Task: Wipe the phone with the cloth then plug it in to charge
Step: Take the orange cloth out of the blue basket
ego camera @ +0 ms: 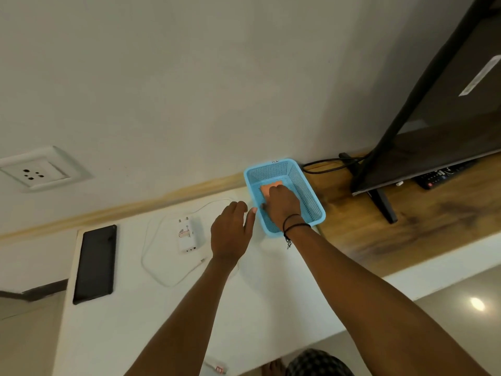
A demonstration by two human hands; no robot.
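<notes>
A black phone (95, 263) lies flat near the left end of the white counter (135, 329). To its right rests a white charger adapter (187, 236), its white cable (151, 264) looped around it. An orange cloth (267, 189) lies folded inside a blue plastic basket (311, 196). My right hand (282, 203) is down in the basket with the fingers on the cloth. Just left of the basket hovers my left hand (231, 230), fingers loosely curled and holding nothing, its thumb near the basket's left rim.
A white wall socket (34, 172) sits on the wall at the left, above the phone. A black TV (439, 104) on a stand fills the right, over a wooden shelf (379, 234) with a remote (439, 176) and a black cable (325, 164).
</notes>
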